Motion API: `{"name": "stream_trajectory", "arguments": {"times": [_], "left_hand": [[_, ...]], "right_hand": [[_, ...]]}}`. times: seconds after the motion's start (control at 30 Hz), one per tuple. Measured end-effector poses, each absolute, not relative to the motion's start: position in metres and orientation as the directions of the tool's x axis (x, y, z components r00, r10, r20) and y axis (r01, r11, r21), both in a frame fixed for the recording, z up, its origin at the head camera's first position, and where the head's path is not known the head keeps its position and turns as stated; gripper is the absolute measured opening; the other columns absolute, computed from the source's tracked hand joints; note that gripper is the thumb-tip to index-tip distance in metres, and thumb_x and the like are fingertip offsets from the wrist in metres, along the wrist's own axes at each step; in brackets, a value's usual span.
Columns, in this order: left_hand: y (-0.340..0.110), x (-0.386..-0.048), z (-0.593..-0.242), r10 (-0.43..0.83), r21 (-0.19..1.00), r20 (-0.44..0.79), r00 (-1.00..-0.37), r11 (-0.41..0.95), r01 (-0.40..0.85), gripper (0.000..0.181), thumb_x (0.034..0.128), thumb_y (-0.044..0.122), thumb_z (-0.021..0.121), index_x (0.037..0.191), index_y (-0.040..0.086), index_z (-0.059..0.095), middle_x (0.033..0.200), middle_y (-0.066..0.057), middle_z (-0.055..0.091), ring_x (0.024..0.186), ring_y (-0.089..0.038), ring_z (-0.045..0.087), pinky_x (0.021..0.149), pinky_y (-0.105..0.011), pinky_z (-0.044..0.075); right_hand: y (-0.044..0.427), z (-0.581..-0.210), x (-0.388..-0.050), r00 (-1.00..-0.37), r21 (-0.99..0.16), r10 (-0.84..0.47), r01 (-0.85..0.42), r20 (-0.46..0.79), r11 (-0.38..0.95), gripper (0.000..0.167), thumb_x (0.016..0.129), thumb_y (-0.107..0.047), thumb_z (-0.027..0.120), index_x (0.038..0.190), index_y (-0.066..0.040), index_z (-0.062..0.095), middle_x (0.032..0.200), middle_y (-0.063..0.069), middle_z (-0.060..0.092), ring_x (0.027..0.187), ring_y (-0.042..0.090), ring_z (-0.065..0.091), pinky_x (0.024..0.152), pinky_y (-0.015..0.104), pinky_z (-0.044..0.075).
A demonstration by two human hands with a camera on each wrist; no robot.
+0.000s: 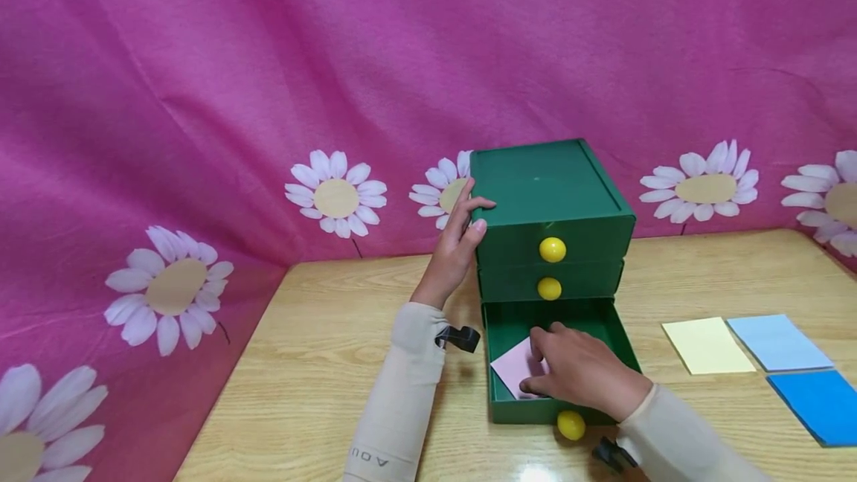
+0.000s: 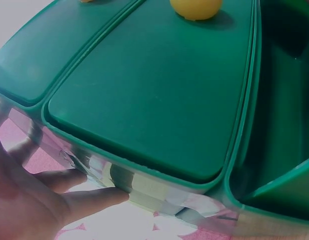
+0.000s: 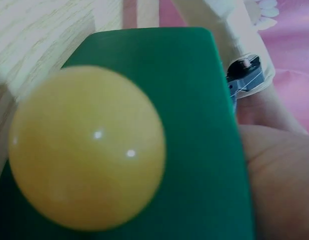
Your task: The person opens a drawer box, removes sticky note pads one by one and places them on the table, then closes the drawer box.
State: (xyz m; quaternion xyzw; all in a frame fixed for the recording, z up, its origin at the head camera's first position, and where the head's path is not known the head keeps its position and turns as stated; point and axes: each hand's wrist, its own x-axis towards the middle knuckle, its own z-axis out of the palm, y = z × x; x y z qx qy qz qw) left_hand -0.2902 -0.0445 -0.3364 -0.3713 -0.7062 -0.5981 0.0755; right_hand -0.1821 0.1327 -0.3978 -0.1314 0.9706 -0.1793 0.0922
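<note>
A green three-drawer box (image 1: 549, 184) with yellow knobs stands on the table, its bottom drawer (image 1: 522, 411) pulled out. My left hand (image 1: 450, 255) rests against the box's left side, fingertips at the top edge; the left wrist view shows the fingers (image 2: 97, 202) spread along that wall. Inside the bottom drawer lies a pink sticky note (image 1: 514, 367). Over its right part is my right hand (image 1: 582, 367), thumb and forefinger apart with pink paper visible between them. In the right wrist view the drawer's yellow knob (image 3: 89, 150) blocks the fingertips.
To the right of the box, a pale yellow sticky note (image 1: 708, 346), a light blue one (image 1: 780, 343) and a bright blue one (image 1: 820, 406) lie on the wooden table (image 1: 321, 363). A pink cloth (image 1: 402, 58) with daisies hangs behind and along the left.
</note>
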Motion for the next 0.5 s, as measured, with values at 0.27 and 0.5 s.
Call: {"name": "stream_trajectory", "arguments": {"times": [0.27,0.5], "left_hand": [[-0.044,-0.290,-0.336,0.442,0.791,0.543,-0.714,0.017,0.612,0.039,0.0990,0.021,0.037,0.134,0.003,0.043,0.161,-0.011,0.008,0.147,-0.021,0.009,0.116,-0.048,0.015],[-0.046,-0.290,-0.335,0.449,0.791,0.537,-0.714,0.027,0.612,0.039,0.0994,0.021,0.037,0.134,0.003,0.042,0.162,-0.011,0.007,0.147,-0.022,0.008,0.116,-0.049,0.015]], "right_hand": [[0.131,-0.405,-0.191,-0.942,-0.355,-0.290,-0.216,-0.170,0.909,0.037,0.072,-0.042,0.082,0.082,-0.017,0.056,0.076,0.002,0.047,0.074,0.019,0.044,0.063,0.035,0.039],[0.131,-0.410,-0.195,-0.935,-0.334,-0.303,-0.231,-0.182,0.914,0.041,0.069,-0.050,0.081,0.076,-0.019,0.054,0.076,0.001,0.046,0.076,0.019,0.043,0.065,0.036,0.037]]}}
